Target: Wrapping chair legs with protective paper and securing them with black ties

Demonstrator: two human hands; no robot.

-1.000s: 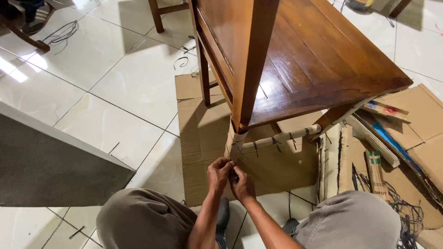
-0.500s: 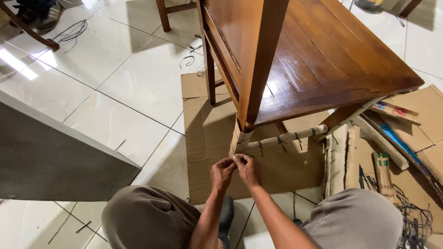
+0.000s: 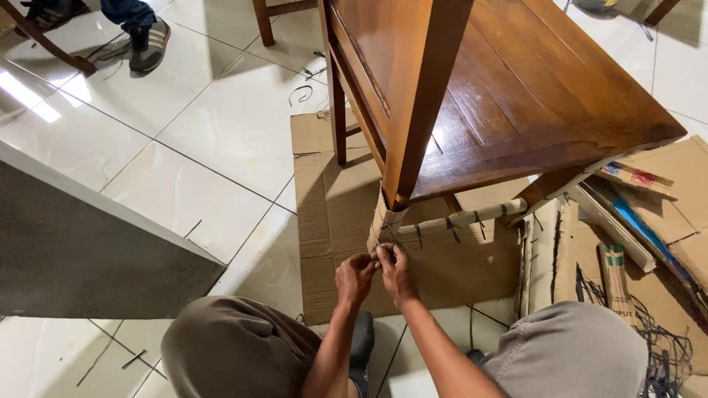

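Note:
A brown wooden chair stands on a flat sheet of cardboard. Its near front leg and low front rail are wrapped in cardboard strips bound with thin dark ties. My left hand and my right hand meet just below that wrapped leg, fingertips pinched together on a thin tie at its foot. The tie itself is too thin to see clearly between the fingers. My knees in grey trousers frame the hands at the bottom.
A grey slanted board lies on the white tile floor at left. Folded cardboard pieces and a tangle of dark ties pile up at right. Another person's shoe stands at top left beside a second chair's leg.
My hands have shifted slightly right and up toward the wrapped leg. Another person's foot has stepped into view at the top left.

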